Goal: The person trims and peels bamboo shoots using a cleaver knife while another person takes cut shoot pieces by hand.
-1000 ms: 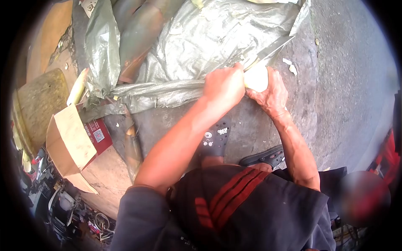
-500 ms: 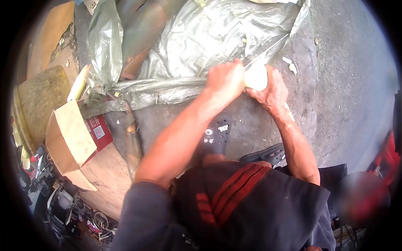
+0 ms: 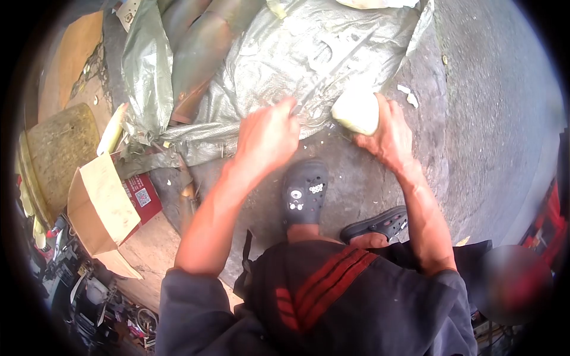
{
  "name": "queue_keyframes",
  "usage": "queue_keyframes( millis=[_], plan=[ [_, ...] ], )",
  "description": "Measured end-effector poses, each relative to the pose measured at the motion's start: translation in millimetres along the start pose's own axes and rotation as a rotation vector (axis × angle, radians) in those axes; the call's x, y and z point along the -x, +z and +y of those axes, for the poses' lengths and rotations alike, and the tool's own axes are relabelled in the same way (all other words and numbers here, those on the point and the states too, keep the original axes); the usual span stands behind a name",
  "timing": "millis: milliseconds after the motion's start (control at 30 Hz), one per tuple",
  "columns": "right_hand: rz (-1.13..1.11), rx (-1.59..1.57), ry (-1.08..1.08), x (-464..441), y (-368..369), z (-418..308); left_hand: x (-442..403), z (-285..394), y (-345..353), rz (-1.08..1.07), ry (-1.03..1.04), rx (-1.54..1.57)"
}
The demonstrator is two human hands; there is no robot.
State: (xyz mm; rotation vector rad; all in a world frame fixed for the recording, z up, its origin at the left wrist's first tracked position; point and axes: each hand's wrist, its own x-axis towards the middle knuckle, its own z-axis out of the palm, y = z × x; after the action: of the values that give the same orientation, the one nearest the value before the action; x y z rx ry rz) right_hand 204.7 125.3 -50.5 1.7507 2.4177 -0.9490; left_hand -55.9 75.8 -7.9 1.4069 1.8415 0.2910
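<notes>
Left hand (image 3: 269,137) clamped on a knife (image 3: 334,72), right hand (image 3: 393,133) gripping a pale chunk (image 3: 356,111), upper centre of the frame — trimming, it appears. Another stroke would call for bringing knife and chunk together.

- Floor (image 3: 418,172): dark, stained, worn.
- Right: lighter grey paving (image 3: 499,113), rough-grained.
- Top middle: silvery sheet (image 3: 255,65), wrinkled, spread over the floor.
- Left: open carton (image 3: 110,193), near a stained yellowish board (image 3: 62,145).
- Lower left: dense clutter (image 3: 98,296), mostly too small to sort.
- Right edge: something red (image 3: 549,231), blurred.
- Light: bright, glare on sheet.
</notes>
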Motion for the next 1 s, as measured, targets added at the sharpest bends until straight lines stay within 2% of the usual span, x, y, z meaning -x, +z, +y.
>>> queue_keyframes(
  millis=[100,200,367,467,567,667,1000],
  plan=[
    [0.356,0.238,-0.023,5.3,23.8,1.4,33.3,-15.1,16.6,0.028,0.030,-0.017],
    [0.268,0.275,0.036,4.0,25.7,-6.9,51.4,-18.6,27.1,0.021,0.033,-0.024],
    [0.096,0.178,-0.044,1.7,7.2,2.6,68.0,-22.1,26.0,0.016,0.151,-0.100],
    [0.067,-0.202,0.021,-2.9,21.1,12.9,66.7,-21.2,20.5,-0.010,0.171,-0.163],
    [-0.010,-0.174,0.085,-1.4,12.9,3.0,64.5,-20.3,14.6,-0.031,0.184,-0.192],
    [0.067,-0.101,-0.002,-3.2,20.5,9.6,59.1,-18.0,17.4,-0.062,0.159,-0.235],
    [0.166,-0.047,-0.021,2.7,31.2,1.8,59.0,-14.8,10.5,-0.111,0.163,-0.187]
  ],
)
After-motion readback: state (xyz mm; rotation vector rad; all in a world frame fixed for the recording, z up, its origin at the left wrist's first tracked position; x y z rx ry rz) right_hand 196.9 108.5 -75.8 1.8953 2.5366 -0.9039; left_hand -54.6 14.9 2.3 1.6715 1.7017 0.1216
